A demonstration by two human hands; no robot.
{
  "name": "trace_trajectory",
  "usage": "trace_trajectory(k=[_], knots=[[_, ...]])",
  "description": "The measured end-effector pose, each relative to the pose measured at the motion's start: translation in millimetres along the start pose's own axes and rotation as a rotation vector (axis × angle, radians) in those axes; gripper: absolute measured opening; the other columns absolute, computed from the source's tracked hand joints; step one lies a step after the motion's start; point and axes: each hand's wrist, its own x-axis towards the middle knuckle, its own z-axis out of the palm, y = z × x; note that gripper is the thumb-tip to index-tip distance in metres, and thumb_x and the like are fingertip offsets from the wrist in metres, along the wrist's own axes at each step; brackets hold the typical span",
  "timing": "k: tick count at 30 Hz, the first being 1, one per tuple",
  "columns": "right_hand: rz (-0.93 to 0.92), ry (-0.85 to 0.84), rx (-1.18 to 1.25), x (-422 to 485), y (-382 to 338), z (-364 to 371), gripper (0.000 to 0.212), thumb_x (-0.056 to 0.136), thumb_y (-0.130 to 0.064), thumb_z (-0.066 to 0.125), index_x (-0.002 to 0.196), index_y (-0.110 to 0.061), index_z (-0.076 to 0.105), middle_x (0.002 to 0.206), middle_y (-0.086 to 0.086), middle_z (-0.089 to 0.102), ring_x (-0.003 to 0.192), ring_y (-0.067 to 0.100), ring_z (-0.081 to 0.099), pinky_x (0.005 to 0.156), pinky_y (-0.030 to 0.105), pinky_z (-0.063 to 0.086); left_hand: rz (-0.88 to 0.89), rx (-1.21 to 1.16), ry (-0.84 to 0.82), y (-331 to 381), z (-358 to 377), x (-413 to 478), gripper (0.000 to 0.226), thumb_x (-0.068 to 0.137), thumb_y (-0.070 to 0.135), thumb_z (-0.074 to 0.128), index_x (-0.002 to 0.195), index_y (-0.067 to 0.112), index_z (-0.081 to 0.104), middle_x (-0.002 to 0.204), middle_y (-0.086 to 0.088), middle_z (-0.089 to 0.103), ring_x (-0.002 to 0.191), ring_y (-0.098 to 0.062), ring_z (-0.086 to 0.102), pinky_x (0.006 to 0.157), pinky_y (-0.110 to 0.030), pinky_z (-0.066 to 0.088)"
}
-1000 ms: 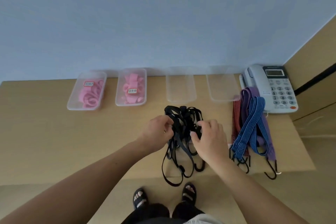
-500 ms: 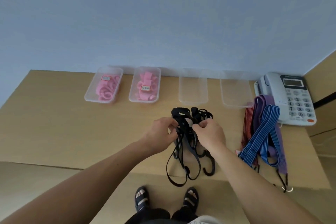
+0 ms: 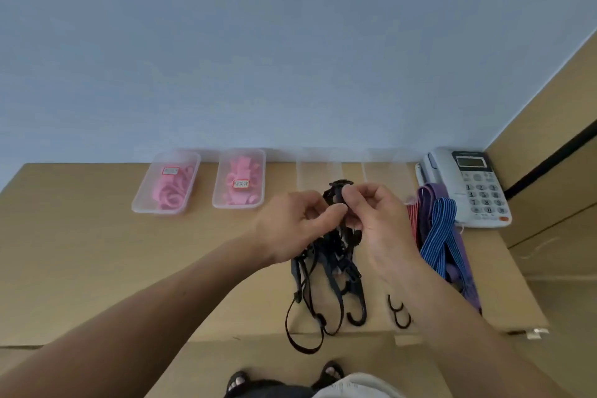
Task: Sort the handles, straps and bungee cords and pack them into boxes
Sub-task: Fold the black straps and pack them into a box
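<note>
Black straps (image 3: 326, 255) are coming up! A second ago the bundle lay flat on the desk (image 3: 97, 268) with both hands working at its upper end; now that end is raised and caught between the fingers, while the tails trail down below the fingers onto the desk and loop over its near edge. The left hand (image 3: 290, 226) has closed in, thumb and fingers (image 3: 336, 212) pinching the tangle from the left, and the right hand (image 3: 378, 220) meets it, fingertips (image 3: 350, 191) curled onto the top knot of webbing, so both are grasping the straps and neither is released. That looks like gathering the bundle to lift it as one. Just beyond the fingers wait two clear boxes (image 3: 315, 171), apparently still unfilled, the likely destination. Further left of the fingers, two boxes of pink pieces (image 3: 166, 187) already look packed. To the right of the fingers the striped bungee cords (image 3: 439, 236) lie unsorted beside a telephone (image 3: 468, 187). The dangling tails could snag on the desk edge.
</note>
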Motion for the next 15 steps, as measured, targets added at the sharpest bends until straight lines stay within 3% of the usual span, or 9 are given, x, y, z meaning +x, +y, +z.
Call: trace_trajectory(k=[2,6,10,12,15], knots=[[0.037,-0.034,-0.011,-4,-1,7,0.016,0.086,-0.021,0.071,0.096,-0.010,0.067,0.088,0.008,0.073,0.082,0.023,0.071,0.067,0.025,0.057,-0.030,-0.041,-0.115,6,-2,-5,0.058,0.071,0.075,0.057,0.080,0.019,0.065,0.077,-0.001,0.071,0.075,-0.021,0.070,0.073,-0.046,0.056],[-0.090,-0.022,-0.184,-6,0,8,0.005,0.085,-0.020,0.072,0.088,-0.017,0.068,0.084,0.002,0.074,0.081,0.017,0.070,0.072,0.025,0.056,-0.097,-0.352,-0.189,4,-12,-10,0.017,0.093,0.022,0.057,0.091,0.006,0.061,0.078,-0.007,0.075,0.071,-0.022,0.071,0.066,-0.041,0.054],[-0.252,0.020,-0.315,-3,-2,5,0.023,0.087,-0.029,0.068,0.109,-0.026,0.060,0.103,-0.008,0.065,0.094,-0.002,0.060,0.081,0.012,0.046,-0.144,-0.646,-0.256,5,-35,-16,0.019,0.085,0.023,0.053,0.084,0.007,0.063,0.059,-0.010,0.062,0.051,-0.027,0.060,0.051,-0.028,0.047],[-0.211,-0.141,-0.242,-7,-3,12,0.031,0.090,-0.036,0.060,0.117,-0.020,0.058,0.110,0.004,0.064,0.103,0.009,0.059,0.092,0.022,0.044,-0.162,-0.806,-0.324,7,-43,-18,0.021,0.083,0.025,0.050,0.078,0.011,0.064,0.054,-0.007,0.052,0.046,-0.025,0.050,0.051,-0.028,0.043],[-0.139,-0.257,-0.110,-19,-1,30,0.035,0.094,-0.039,0.050,0.096,-0.006,0.061,0.087,0.021,0.063,0.081,0.037,0.058,0.081,0.051,0.047,-0.160,-0.989,-0.413,11,-48,-19,0.029,0.082,0.032,0.043,0.073,0.013,0.062,0.054,-0.005,0.047,0.046,-0.023,0.043,0.052,-0.029,0.041]])
